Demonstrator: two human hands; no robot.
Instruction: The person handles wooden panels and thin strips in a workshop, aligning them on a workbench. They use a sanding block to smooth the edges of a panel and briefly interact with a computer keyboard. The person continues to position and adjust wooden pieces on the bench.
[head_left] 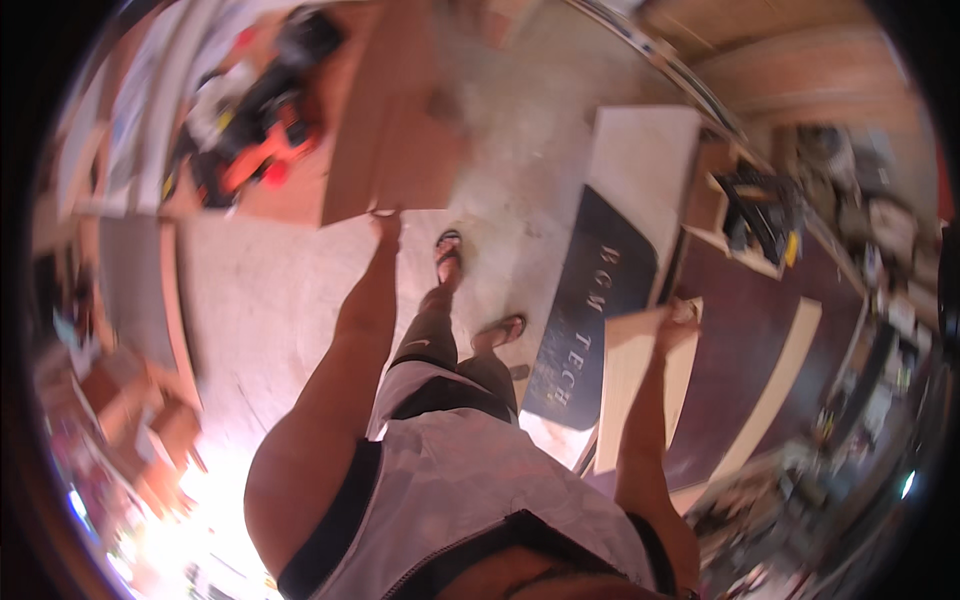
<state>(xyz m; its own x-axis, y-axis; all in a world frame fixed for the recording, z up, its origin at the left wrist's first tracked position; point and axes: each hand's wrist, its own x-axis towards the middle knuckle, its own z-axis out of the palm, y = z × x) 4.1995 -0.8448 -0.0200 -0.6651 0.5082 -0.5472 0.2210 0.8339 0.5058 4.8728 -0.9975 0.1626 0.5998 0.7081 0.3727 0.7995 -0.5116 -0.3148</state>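
Note:
My left hand (385, 226) is closed at the near edge of a reddish-brown wooden panel (385, 120), with some fingers hidden by the panel. My right arm reaches down to a pale wooden board (642, 385), and my right hand (682, 316) is curled over its far upper corner. Part of that board is covered by my right forearm. Motion blur softens both hands.
Orange and black power tools (265, 140) lie on the brown surface at upper left. A dark printed mat (590, 310) is on the floor. On a dark tabletop (745, 370) rest a curved pale strip (775, 385) and a black tool (755, 215). Cardboard boxes (165, 430) stand left.

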